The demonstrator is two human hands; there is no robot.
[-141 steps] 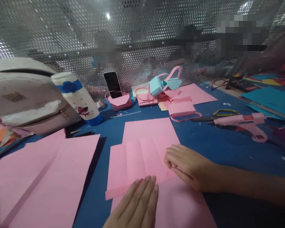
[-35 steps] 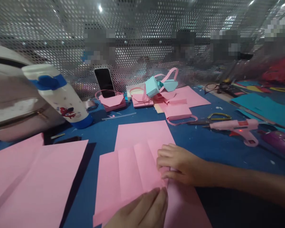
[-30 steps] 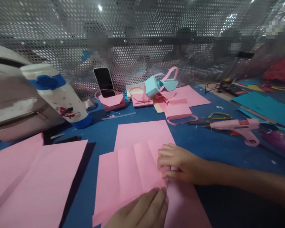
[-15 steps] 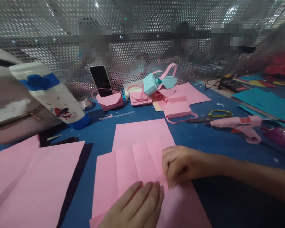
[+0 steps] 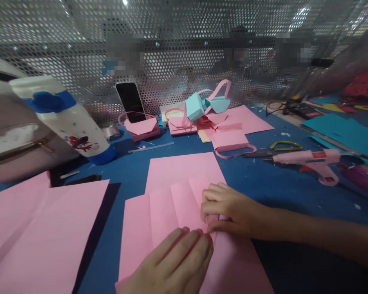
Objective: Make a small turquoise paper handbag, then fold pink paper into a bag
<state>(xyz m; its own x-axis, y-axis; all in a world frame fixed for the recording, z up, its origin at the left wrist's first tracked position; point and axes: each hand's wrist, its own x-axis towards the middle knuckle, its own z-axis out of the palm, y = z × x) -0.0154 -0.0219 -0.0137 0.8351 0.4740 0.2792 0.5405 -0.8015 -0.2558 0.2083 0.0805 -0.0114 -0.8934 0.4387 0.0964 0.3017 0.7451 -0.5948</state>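
Note:
A creased sheet of pink paper (image 5: pixel 162 220) with several parallel upright folds lies over another pink sheet (image 5: pixel 184 167) in front of me. My left hand (image 5: pixel 174 261) rests on the creased sheet, fingers laid over it and pressing it down, their tips close to my right hand. At the right edge of that sheet, my right hand (image 5: pixel 230 208) pinches a raised, turned-up strip of the paper between thumb and fingers. Part of the fold is hidden behind both hands.
Small pink paper bags (image 5: pixel 142 128), a phone (image 5: pixel 130 102) and a teal paper bow (image 5: pixel 196 106) stand at the back. To the left are a bottle (image 5: pixel 70 122) and more pink paper (image 5: pixel 49 232). A pink glue gun (image 5: pixel 309 159) and pliers (image 5: pixel 282 147) lie right.
My right hand has shifted slightly left and now lifts the paper's right edge between thumb and fingers. My left fingers have bent a little, staying on the sheet.

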